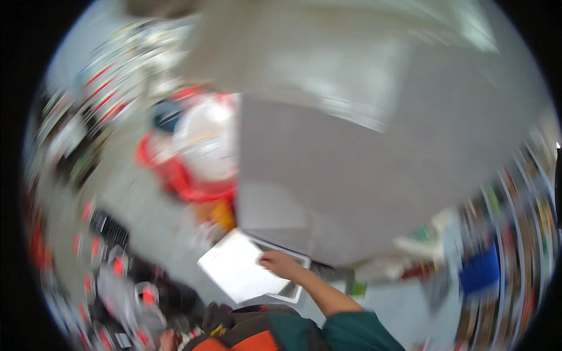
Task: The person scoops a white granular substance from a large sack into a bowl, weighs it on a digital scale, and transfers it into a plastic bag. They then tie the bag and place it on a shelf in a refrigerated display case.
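Observation:
My right hand (280, 264) is closed on the right edge of a flat white sheet or board (241, 267). Beneath the sheet, a pale-rimmed, tray-like thing (305, 262) shows partly; what it holds is mostly hidden. The sheet is just in front of my body, beside the near corner of a large grey surface (351, 175). At the bottom edge, left of my waist, part of my left hand (169, 340) is visible, blurred and cut off, so its finger pose is unclear.
Red containers (189, 180) with a white bag-like bundle (208, 140) stand left of the grey surface. Blurred black and red objects (149, 294) crowd the lower left. Shelving with a blue bin (479, 270) is on the right.

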A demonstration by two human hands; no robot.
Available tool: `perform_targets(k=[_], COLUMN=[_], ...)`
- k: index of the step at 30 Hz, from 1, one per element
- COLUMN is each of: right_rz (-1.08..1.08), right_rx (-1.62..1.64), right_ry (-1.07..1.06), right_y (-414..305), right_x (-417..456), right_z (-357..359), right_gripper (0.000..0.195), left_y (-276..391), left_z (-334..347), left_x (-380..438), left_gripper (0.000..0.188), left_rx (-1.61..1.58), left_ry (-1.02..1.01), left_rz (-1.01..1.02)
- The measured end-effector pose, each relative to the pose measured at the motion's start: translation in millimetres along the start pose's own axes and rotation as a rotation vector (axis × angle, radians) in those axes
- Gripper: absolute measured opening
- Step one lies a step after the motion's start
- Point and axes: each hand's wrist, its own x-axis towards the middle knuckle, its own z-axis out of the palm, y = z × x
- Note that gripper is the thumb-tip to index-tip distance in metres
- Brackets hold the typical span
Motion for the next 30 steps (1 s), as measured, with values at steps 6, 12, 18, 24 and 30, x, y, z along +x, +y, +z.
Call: perform_targets(k=[6,12,18,24,30], right_rz=[0.018,-0.129,0.131,-0.140,0.064], right_rx=[-0.105,0.041,0.140,0.212,0.037], right_ry=[0.198,0.325,0.230,0.594,0.617], right_y=[-44,-21,-39,-62,-18], right_x=[9,41,113,310,522], right_z=[-19,10,15,-23,-108], right_gripper=[0.024,0.017,0.021,0.017,0.025], left_y=[142,126,59,23,83], left_z=[82,76,42,0,-36], left_x=[85,94,112,135,157], left_gripper=[0.018,0.014,0.010,0.006,0.007], left_rx=[0.165,0.165,0.018,-0.080,-0.146], left_ry=[-0.149,-0.230,-0.105,-0.011,0.066], left_rz=[0.081,0.088,-0.015,-0.245,-0.408])
